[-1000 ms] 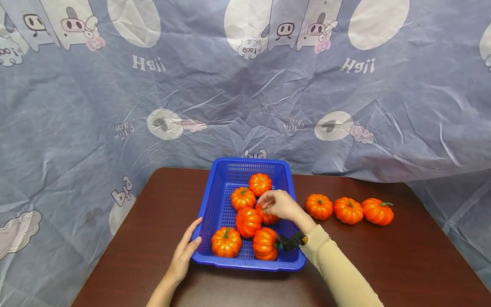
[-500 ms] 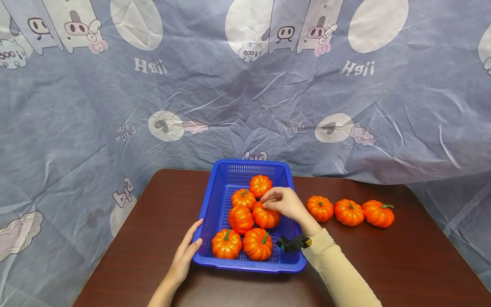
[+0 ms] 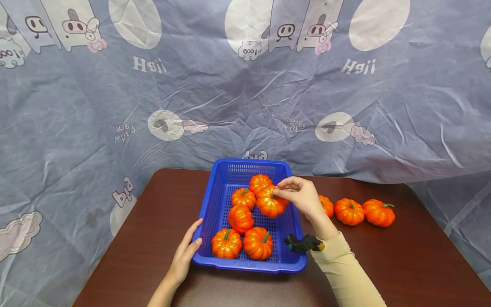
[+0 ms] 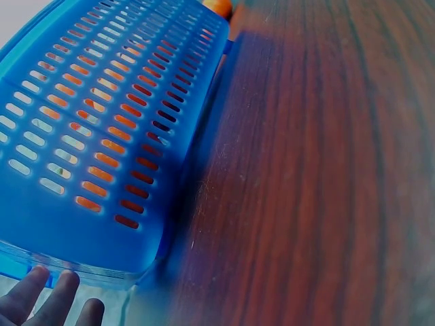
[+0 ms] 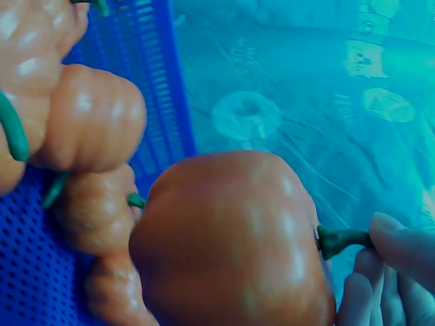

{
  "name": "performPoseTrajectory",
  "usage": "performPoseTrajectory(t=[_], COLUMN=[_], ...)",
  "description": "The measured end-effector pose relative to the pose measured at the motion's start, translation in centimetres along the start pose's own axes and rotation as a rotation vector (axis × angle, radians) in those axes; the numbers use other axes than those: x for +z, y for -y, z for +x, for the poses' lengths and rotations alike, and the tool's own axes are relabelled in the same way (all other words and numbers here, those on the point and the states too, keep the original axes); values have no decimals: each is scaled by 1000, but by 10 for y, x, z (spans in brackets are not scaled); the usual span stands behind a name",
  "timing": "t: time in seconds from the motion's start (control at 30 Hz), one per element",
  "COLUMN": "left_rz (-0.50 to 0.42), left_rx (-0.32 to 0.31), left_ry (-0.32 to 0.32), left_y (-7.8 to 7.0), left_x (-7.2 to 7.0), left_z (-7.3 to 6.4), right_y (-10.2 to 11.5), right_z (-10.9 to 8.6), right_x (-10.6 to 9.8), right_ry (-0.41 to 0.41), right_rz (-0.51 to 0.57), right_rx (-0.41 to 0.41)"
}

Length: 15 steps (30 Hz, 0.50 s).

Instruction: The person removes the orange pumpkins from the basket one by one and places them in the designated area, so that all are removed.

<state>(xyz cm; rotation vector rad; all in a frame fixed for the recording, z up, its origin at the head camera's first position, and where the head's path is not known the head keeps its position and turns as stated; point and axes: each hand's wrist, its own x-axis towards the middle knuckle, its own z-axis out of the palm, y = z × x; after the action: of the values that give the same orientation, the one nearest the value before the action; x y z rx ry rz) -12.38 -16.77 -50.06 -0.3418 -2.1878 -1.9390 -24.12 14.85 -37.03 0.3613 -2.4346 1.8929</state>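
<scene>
By its green stem, a small orange pumpkin [image 3: 272,202] hangs from my right hand [image 3: 303,196] over the right part of a blue plastic basket [image 3: 245,266]. In the right wrist view, thumb and fingers pinch that stem [image 5: 346,239] and the pumpkin's ribbed side fills the middle. My left hand [image 3: 184,253] rests against the basket's left side with fingers fairly straight; the left wrist view has its fingertips [image 4: 66,280] right at the rim. Several other pumpkins sit in the basket, among them one lying on its side [image 3: 241,219] and a front right one [image 3: 258,244].
Three more pumpkins stand in a row on the brown table [image 3: 387,260] right of the basket; the nearest [image 3: 327,206] is partly hidden by my right hand. A black strap device [image 3: 303,243] sits at my right wrist. A printed grey-blue cloth [image 3: 245,94] hangs behind the table.
My right hand has lifted a pumpkin by its stem, up and slightly right. Two pumpkins in the basket have shifted left, the front one turning its stem upward. My left hand stays put.
</scene>
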Motion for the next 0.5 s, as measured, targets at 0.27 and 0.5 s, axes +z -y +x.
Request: performPoseTrajectory(t=[0.27, 0.5], left_rz=[4, 4], left_rx=[-2, 2], left_ry=[-1, 2], left_y=[0, 0], left_x=[1, 0], left_z=[0, 0], right_y=[7, 5], right_z=[-18, -37], right_x=[-24, -43], right_ry=[-163, -275], right_rz=[-62, -97], right_rx=[-17, -22])
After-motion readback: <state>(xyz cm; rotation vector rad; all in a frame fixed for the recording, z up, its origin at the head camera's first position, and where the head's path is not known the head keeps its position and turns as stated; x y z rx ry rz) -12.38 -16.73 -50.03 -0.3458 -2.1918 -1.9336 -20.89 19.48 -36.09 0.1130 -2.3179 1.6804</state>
